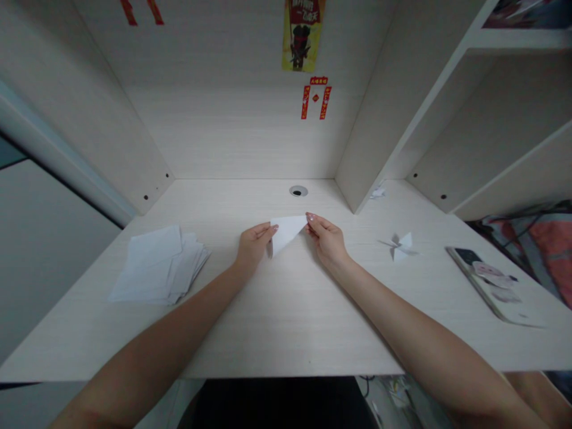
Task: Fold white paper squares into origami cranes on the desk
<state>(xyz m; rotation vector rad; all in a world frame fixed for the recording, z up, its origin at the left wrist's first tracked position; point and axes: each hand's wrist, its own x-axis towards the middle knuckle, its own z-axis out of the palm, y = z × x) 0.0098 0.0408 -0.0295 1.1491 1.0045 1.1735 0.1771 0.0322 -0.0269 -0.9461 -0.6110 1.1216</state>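
Note:
A white sheet of paper, folded into a triangle, is held up between my two hands over the middle of the desk. My left hand pinches its left edge, the thumb lying on the near face. At the upper right corner, my right hand grips the tip between thumb and fingers. One point of the triangle hangs downward near my left fingers. The far side of the paper is hidden.
A stack of white paper lies on the desk at left. Rightward are a folded paper pinwheel shape and a phone in a decorated case. An upright panel divides the back; a cable hole sits before the rear wall.

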